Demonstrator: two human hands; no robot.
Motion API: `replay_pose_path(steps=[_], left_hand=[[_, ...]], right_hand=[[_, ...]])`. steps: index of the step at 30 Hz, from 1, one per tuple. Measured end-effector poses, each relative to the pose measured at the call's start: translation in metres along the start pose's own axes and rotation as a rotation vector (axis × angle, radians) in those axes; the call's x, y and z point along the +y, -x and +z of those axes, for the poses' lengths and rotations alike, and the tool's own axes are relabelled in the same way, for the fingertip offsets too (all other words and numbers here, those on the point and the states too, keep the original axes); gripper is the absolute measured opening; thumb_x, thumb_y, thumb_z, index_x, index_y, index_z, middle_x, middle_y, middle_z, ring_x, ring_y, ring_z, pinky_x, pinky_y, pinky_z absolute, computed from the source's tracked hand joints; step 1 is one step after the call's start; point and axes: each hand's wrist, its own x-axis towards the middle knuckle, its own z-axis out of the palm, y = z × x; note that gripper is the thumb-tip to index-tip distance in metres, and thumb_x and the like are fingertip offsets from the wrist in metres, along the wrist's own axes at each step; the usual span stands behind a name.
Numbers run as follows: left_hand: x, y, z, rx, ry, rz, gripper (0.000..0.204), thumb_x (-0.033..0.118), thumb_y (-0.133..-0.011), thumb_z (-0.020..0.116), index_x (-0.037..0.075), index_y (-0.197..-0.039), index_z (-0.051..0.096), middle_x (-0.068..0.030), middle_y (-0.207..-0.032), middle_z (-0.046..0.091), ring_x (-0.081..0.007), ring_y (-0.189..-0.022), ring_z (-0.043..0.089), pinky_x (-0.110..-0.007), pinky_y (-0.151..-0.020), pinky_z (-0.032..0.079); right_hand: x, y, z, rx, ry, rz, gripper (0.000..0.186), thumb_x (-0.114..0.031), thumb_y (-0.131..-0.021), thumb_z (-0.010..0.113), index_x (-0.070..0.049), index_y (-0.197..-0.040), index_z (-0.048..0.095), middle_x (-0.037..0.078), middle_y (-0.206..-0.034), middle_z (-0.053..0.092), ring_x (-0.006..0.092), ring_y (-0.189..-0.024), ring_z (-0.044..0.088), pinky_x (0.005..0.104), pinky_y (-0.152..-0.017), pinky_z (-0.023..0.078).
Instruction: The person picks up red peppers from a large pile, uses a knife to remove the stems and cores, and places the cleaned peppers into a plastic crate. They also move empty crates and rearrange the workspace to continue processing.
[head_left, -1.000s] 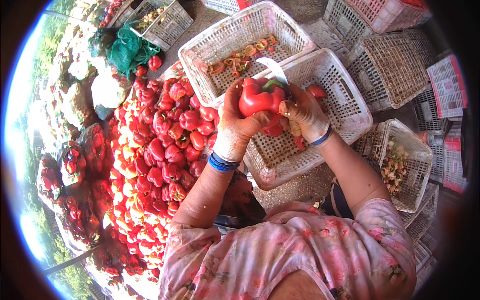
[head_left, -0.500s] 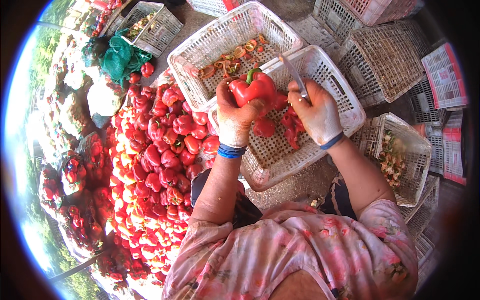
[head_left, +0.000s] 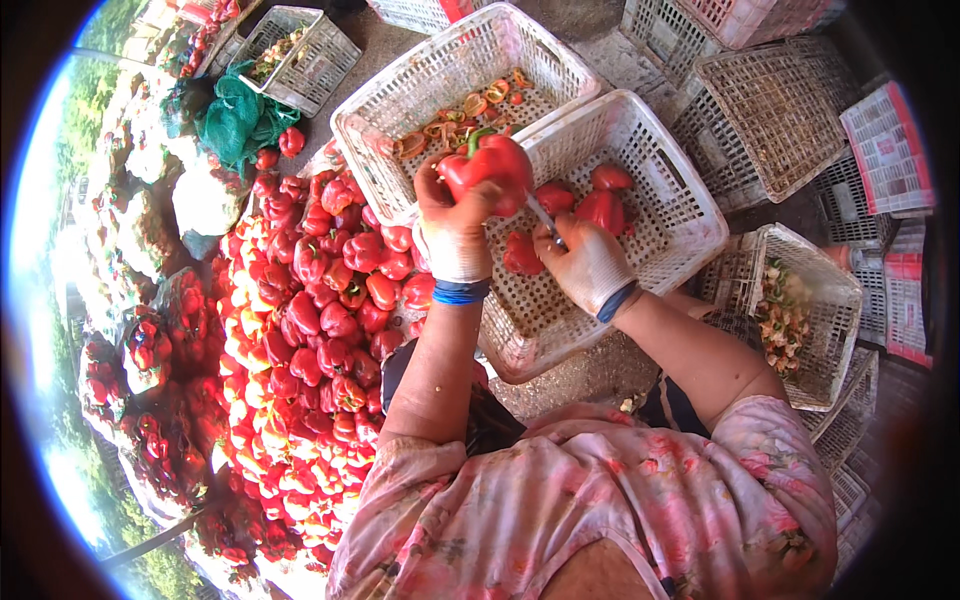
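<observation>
My gloved left hand grips a red bell pepper with a green stem, holding it up over the edges of two white crates. In my gloved right hand is a knife; its blade points up and left to the pepper's lower right side. How deep the tip sits there I cannot tell. Below, the nearer white crate contains several red peppers. Orange-red rings and scraps lie in the farther white crate.
To my left spreads a big heap of red peppers. Beyond it are a green net bag and a crate of scraps. At right stand stacked crates and a crate of pale trimmings.
My right hand has moved left and down, bringing the knife from upright over the crate to the pepper. My left hand with the pepper has shifted slightly left.
</observation>
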Motion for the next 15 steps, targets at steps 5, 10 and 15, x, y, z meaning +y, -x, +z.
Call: replay_pose_path(steps=[5,10,15], left_hand=[[0.025,-0.018,-0.012,-0.136,0.217,0.104,0.052,0.010,-0.078,0.070,0.003,-0.125,0.048,-0.0111,-0.117,0.058,-0.0241,-0.108,0.059,-0.040,-0.100,0.046],[0.013,0.008,0.017,-0.585,0.021,-0.029,0.082,-0.007,-0.066,0.074,0.006,-0.139,0.039,-0.0131,-0.136,0.053,-0.0278,-0.123,0.054,-0.040,-0.105,0.045],[-0.012,0.022,0.032,-0.378,0.193,-0.374,0.080,0.010,-0.081,0.073,0.004,-0.146,0.028,-0.0170,-0.135,0.050,-0.0281,-0.119,0.056,-0.040,-0.101,0.049]], right_hand=[[0.037,-0.005,0.001,-0.291,-0.983,0.587,0.022,-0.028,-0.096,0.063,-0.007,-0.100,0.062,0.008,-0.083,0.069,0.0153,-0.044,0.058,0.0302,-0.036,0.042],[0.017,-0.025,-0.052,-0.374,-1.340,0.481,0.051,-0.052,-0.093,0.060,-0.005,-0.113,0.063,0.006,-0.075,0.068,0.0126,-0.045,0.056,0.0240,-0.035,0.039],[0.001,-0.021,-0.062,-0.258,-1.232,0.490,0.045,-0.037,-0.089,0.071,-0.006,-0.119,0.058,0.005,-0.086,0.068,0.0140,-0.068,0.068,0.0277,-0.048,0.054]])
